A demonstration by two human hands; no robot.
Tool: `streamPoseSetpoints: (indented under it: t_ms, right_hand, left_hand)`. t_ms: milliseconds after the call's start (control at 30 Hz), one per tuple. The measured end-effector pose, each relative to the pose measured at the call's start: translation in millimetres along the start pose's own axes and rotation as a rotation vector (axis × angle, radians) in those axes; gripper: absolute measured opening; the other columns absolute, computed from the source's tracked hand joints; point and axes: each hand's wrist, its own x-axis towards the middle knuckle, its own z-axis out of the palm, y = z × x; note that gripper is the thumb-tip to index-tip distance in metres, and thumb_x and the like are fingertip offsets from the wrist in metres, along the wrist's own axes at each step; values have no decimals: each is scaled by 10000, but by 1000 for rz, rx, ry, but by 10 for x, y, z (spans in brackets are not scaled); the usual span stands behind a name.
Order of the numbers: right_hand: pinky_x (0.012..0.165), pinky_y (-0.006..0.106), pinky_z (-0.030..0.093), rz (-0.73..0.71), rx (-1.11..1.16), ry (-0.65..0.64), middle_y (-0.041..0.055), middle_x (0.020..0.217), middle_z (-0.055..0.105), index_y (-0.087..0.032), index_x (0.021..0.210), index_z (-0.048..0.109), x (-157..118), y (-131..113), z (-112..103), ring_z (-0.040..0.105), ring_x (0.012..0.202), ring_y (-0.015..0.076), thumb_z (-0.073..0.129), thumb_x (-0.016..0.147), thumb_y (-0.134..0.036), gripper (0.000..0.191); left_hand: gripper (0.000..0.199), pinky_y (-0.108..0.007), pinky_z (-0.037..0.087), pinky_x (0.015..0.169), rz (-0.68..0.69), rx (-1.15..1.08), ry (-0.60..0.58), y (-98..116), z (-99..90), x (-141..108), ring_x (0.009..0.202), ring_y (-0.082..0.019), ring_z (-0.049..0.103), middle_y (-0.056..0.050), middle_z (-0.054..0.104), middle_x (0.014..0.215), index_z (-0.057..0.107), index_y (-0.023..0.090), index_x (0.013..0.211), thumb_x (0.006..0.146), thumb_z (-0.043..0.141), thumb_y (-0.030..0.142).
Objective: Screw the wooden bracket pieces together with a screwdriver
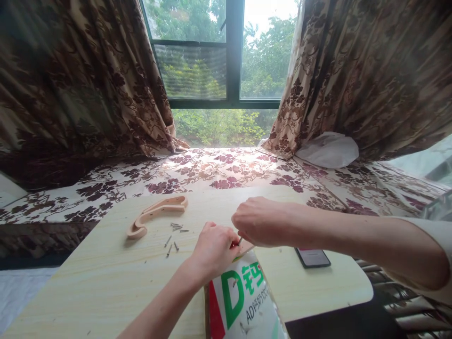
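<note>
My right hand [259, 221] is closed in a fist above the table. A thin metal shaft [241, 240] shows below it, like that of a screwdriver; any handle is hidden in the fist. Close beside the shaft, my left hand [215, 247] has its fingers bent and pressed together; what they pinch is hidden. Under both hands lies a pale wooden piece [247, 246], mostly covered. It rests at the far end of a worn printed cardboard box [243, 301] with green lettering. Several loose screws [173, 240] lie left of my left hand.
A curved wooden piece [157, 213] with small holes lies at the table's left. A phone [312, 257] is under my right forearm. The pale wood-grain table [106, 282] meets a flower-patterned ledge [226, 172] by the window. A white plastic bag [330, 149] sits at the right.
</note>
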Motion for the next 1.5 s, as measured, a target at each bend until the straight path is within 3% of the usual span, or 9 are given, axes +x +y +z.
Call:
streamPoseSetpoints:
  t_ms: [133,233,533,700,833,967,1167,1333,1500]
  right_hand:
    - [475,262,342,-151,-74,-74,90,824,634,-135,748,632,-63,32,-78,505,576,121,572,734,-82,82]
    - [464,256,329,-201,-59,-64,82,802,626,-130,720,629,-87,66,-109,489,566,110,522,737,-38,142]
    - [449,269,333,-6,-26,-36,103,680,655,-143,761,689,29,0,-1,546,567,166,567,740,-159,125]
    - [528,261,355,-146,-1,-139,98,873,669,-138,899,680,-37,80,-102,542,673,151,535,706,-76,250]
    - [497,260,307,-181,-38,-114,68,720,636,-135,730,660,-22,108,-73,469,566,119,506,716,-76,165]
    - [469,268,292,-106,-49,-72,83,653,633,-129,741,675,24,80,-6,472,527,134,522,743,-164,157]
    - [574,277,379,-135,-11,-181,89,924,675,-177,1015,676,-71,108,-137,578,746,180,583,712,-108,324]
    - [542,293,370,-183,-13,-73,98,780,676,-152,771,693,-37,88,-62,564,640,173,518,758,-97,183]
    - [478,290,330,-29,-10,-26,99,683,665,-181,768,696,33,72,5,547,568,172,534,779,-207,165]
  left_hand:
    - [276,-297,333,677,-16,7,-12,32,-33,-8,547,-112,491,1,641,589,533,180,479,753,528,209]
    - [281,-282,330,661,-18,-1,-21,44,-36,-5,537,-105,485,7,643,579,548,183,484,762,526,215]
    - [299,-272,334,668,-21,-39,5,46,-32,-3,565,-108,502,8,660,616,558,185,519,792,517,298]
    - [257,-280,322,688,-14,-34,-4,37,-23,-13,515,-89,441,31,620,538,557,189,487,740,513,204]
    - [229,-293,315,738,-13,-34,-7,25,-6,-13,562,-96,469,42,634,568,594,204,520,734,513,192]
    - [296,-284,308,669,-22,-27,-2,30,-17,-10,523,-96,420,26,591,513,542,186,464,755,502,221]
    - [250,-263,313,645,-12,-27,-31,36,-43,-15,518,-92,429,31,595,535,596,200,516,751,511,212]
    - [262,-261,307,615,-23,-28,-38,32,-45,-10,493,-89,404,40,562,503,582,199,501,755,517,209]
    - [247,-272,326,631,-43,-18,-22,28,-30,-15,532,-106,457,27,588,551,581,196,519,756,513,195]
